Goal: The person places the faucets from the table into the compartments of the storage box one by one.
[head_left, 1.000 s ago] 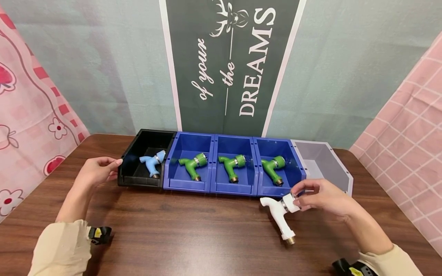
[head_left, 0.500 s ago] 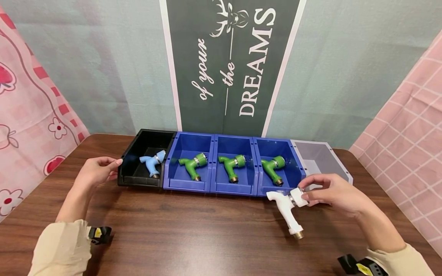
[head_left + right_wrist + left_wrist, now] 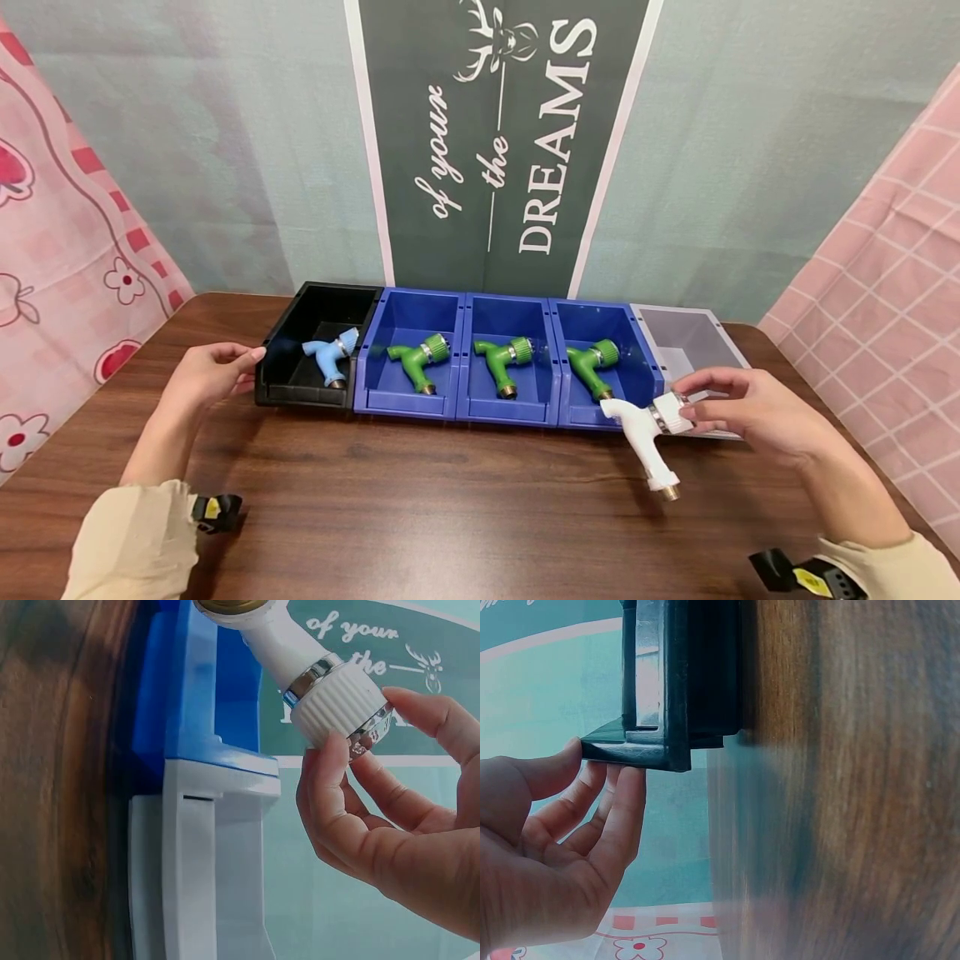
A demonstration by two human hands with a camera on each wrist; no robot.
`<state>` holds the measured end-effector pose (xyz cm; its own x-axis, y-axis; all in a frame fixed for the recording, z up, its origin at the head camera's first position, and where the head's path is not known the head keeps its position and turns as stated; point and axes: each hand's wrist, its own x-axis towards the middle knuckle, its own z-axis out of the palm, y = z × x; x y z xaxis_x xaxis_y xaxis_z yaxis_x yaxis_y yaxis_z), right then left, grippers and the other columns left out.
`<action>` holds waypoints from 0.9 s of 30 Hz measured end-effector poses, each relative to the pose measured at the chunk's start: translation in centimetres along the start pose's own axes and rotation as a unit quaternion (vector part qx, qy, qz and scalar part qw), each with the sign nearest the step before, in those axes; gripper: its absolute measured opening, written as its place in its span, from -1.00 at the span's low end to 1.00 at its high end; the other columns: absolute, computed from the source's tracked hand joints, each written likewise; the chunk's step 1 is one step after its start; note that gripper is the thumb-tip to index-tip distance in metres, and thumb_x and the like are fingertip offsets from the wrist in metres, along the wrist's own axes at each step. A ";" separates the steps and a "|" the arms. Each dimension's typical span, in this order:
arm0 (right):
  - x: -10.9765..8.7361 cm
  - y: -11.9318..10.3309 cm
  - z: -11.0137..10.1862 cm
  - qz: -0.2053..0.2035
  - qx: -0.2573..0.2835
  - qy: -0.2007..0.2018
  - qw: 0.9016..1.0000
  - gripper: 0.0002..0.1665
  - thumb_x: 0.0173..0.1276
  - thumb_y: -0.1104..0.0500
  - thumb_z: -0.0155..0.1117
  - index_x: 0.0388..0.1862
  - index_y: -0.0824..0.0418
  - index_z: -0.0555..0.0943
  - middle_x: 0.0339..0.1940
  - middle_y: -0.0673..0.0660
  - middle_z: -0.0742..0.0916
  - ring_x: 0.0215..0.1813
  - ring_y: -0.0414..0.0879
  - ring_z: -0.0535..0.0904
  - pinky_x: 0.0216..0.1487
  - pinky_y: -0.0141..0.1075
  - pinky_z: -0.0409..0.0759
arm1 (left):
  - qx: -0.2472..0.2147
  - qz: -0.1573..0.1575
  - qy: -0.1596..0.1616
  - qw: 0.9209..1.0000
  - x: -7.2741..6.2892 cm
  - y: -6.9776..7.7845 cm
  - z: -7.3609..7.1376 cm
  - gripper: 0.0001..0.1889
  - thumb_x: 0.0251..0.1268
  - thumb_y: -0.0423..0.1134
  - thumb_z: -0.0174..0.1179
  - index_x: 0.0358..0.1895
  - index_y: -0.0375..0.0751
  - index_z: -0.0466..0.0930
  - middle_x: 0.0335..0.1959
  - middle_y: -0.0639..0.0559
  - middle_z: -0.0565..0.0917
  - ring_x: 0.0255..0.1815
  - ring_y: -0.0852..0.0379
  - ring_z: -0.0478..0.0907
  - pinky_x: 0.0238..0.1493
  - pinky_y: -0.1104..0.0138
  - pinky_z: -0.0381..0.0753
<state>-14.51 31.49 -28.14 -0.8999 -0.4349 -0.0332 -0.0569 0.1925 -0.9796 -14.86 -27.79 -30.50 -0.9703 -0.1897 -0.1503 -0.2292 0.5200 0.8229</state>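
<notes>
In the head view my right hand [image 3: 772,412] holds a white tap [image 3: 643,437] by its ribbed knob, above the table at the front of the grey bin [image 3: 731,342]. The right wrist view shows thumb and fingers pinching that white knob [image 3: 341,705]. At the far left, my left hand [image 3: 208,375] grips the side edge of the black bin [image 3: 303,393]. Its thumb lies on the rim and its fingers touch the outer wall in the left wrist view. A light blue tap [image 3: 328,358] lies in the black bin.
Three blue bins stand between the black and grey ones, each with a green tap [image 3: 420,362] inside. The row of bins sits on a brown wooden table [image 3: 450,508]. Behind hangs a cloth backdrop [image 3: 750,150]; pink cloths border both sides.
My right hand has moved right and away from me, carrying the white tap from before the last blue bin toward the grey one. The left hand stays at the black bin.
</notes>
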 end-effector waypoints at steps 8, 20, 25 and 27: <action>-0.6 -0.3 -1.7 -0.031 0.054 0.012 0.998 -0.58 0.20 0.60 -0.01 -0.16 0.23 0.63 -0.28 0.11 0.68 -0.29 -0.10 0.63 -0.26 -0.28 0.62 | -0.005 0.002 0.002 1.000 0.1 -0.1 0.0 -0.46 0.33 -0.01 0.01 -0.01 -0.57 0.41 -0.39 0.00 0.52 -0.43 0.26 0.53 -0.33 0.38 0.61; -1.2 -0.2 -4.1 -0.020 0.093 0.044 0.995 -0.60 0.26 0.57 -0.06 -0.19 0.24 0.64 -0.30 0.11 0.69 -0.34 -0.07 0.64 -0.29 -0.28 0.62 | -0.001 0.001 -0.001 1.000 0.2 -0.2 0.0 -0.44 0.33 0.01 0.01 0.00 -0.56 0.41 -0.39 0.02 0.53 -0.42 0.25 0.53 -0.33 0.38 0.61; -1.2 -0.2 -4.9 -0.033 0.105 0.060 0.992 -0.62 0.25 0.58 -0.05 -0.20 0.28 0.64 -0.30 0.12 0.68 -0.32 -0.09 0.63 -0.27 -0.29 0.62 | -0.001 0.002 0.001 1.000 0.2 -0.2 0.0 -0.44 0.33 0.00 0.01 0.00 -0.57 0.41 -0.40 0.02 0.52 -0.43 0.26 0.52 -0.33 0.38 0.61; -1.2 -0.1 -5.2 -0.045 0.120 0.056 0.990 -0.61 0.25 0.60 -0.08 -0.19 0.31 0.64 -0.29 0.14 0.68 -0.29 -0.09 0.63 -0.25 -0.27 0.61 | -0.001 0.002 0.001 1.000 0.2 -0.2 0.0 -0.44 0.33 0.00 0.01 0.00 -0.57 0.41 -0.40 0.02 0.52 -0.43 0.26 0.52 -0.33 0.39 0.61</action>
<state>-15.68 36.59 -26.97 -0.9392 -0.3373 0.0645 -0.0458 -0.0631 -0.9970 -15.02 -27.91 -30.74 -0.9711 -0.1894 -0.1454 -0.2248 0.5198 0.8242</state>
